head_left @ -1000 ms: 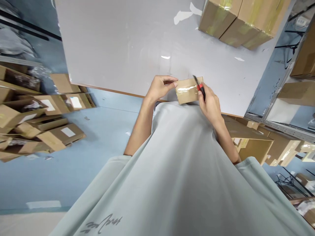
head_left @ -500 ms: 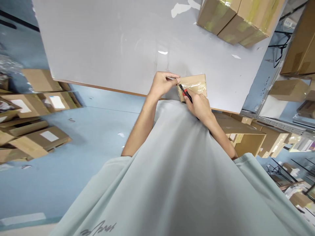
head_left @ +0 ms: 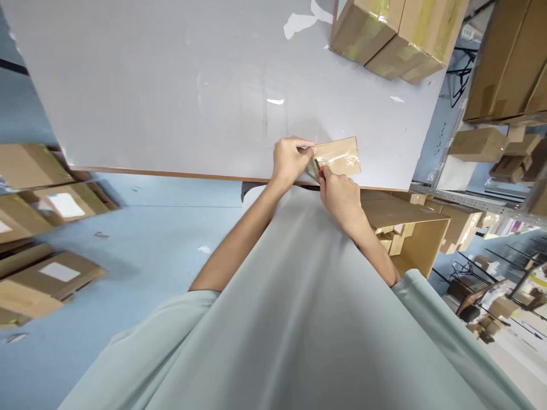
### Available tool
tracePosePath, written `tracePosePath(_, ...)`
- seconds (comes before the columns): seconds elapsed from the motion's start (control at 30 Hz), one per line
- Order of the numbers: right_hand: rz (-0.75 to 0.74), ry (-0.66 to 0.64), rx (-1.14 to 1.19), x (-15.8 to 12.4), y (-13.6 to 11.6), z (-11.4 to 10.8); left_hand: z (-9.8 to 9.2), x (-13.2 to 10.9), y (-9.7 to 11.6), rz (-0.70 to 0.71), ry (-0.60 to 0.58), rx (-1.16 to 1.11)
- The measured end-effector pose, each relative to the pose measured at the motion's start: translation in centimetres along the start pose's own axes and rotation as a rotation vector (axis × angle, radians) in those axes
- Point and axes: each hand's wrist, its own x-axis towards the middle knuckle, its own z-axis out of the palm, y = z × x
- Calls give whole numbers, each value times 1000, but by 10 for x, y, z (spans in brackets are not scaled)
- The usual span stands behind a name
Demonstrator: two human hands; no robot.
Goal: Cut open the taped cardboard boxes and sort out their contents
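A small cardboard box (head_left: 342, 155) with shiny clear tape across its top sits near the front edge of the table. My left hand (head_left: 290, 159) pinches the box's far left corner between thumb and fingers. In my right hand (head_left: 341, 196) is a box cutter (head_left: 321, 170) with red and black parts, its tip at the left side of the box. The fingers of that hand wrap round the handle and cover most of it.
Taped cartons (head_left: 397, 40) stand at the table's back right, with torn white paper (head_left: 299, 24) beside them. The grey table (head_left: 162, 85) ends close to my body. An open carton (head_left: 423, 245) is below on the right; more boxes (head_left: 55, 273) lie on the floor at left.
My right hand has drawn the box cutter nearer to my body along the box's left side. My left hand keeps its pinch at the corner. The whole view has shifted slightly.
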Motion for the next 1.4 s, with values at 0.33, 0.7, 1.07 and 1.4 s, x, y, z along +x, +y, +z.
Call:
tracePosePath(0.33,85,20,71,-17,-4,3,-5,-5,0,50,-61,-1)
tracePosePath(0.7,88,47,153,-16,7,-3,-8,9,-5,27,-139,23)
tracePosePath(1.07,-9,13,146,6,12,1,-12,7,-2,6,-116,17)
tracePosePath(1.4,3,-13,119,5,-1,0,-8,-2,-1,48,-44,56)
